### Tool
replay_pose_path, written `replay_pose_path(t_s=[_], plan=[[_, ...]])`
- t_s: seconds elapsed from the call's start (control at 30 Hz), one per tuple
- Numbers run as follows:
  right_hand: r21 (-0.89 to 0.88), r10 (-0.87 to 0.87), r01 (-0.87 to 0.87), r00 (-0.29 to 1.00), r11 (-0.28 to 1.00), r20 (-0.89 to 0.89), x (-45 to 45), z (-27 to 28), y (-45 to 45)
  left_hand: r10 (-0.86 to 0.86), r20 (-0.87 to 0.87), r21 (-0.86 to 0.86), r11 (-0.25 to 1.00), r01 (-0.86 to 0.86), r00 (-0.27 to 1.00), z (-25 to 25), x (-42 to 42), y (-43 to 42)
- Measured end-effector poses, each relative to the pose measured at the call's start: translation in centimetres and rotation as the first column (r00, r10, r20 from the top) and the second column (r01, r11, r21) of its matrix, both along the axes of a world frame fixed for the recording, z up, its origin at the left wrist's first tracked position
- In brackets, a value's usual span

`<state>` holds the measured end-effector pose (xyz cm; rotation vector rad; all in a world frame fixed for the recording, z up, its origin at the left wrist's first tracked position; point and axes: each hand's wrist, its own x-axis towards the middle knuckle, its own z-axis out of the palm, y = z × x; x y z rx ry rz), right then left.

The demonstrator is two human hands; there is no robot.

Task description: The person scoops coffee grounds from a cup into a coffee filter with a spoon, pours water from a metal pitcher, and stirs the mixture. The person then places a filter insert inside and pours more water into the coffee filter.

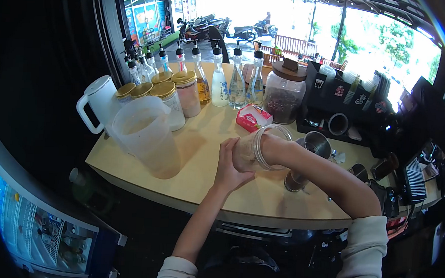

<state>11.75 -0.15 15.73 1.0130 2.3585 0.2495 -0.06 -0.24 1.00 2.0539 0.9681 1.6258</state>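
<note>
My left hand (228, 171) is wrapped around a clear jar (246, 153), which is tilted with its mouth toward the right. Pale brownish contents show through the jar wall. My right hand (272, 149) reaches through the jar's mouth, and its fingers are hidden inside, so I cannot see what they hold. Just behind the jar lies a red and white packet (254, 118). Under my right forearm stand a metal cup (318, 143) and a cup with dark contents (295, 181).
A large translucent pitcher (148, 139) and gold-lidded jars (186, 93) stand left on the wooden counter (199, 188). Pump bottles (220, 83) line the back beside a wooden-lidded jar (285, 94). A black organizer (331, 102) is at right, a glass-door fridge (39, 219) lower left.
</note>
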Motion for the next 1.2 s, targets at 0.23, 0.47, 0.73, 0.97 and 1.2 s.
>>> replay_pose_path(t_s=[0.23, 0.47, 0.73, 0.97, 1.2], plan=[[-0.024, 0.194, -0.195, 0.98, 0.981, -0.053, 1.9, -3.7, 2.4, -0.012, -0.004, 0.006, 1.0, 0.012, 1.0, 0.0, 0.0, 0.0], [-0.061, 0.116, -0.135, 0.961, 0.989, -0.252, 4.2, -4.0, 3.0, 0.001, 0.008, -0.01, 1.0, -0.001, 1.0, 0.2, 0.0, -0.2], [-0.068, -0.005, -0.022, 0.926, 0.997, -0.379, 3.4, -1.4, 1.2, -0.009, 0.033, -0.037, 0.999, 0.011, 0.999, 0.1, 0.1, -0.3], [-0.055, -0.029, 0.009, 0.927, 0.998, -0.374, 3.1, 1.2, -0.8, -0.005, 0.007, -0.025, 1.0, 0.005, 1.0, 0.1, 0.0, -0.3], [-0.138, -0.09, 0.015, 0.826, 0.99, -0.556, 3.7, 0.7, -0.5, -0.014, 0.021, -0.023, 1.0, 0.015, 1.0, 0.1, -0.1, -0.5]])
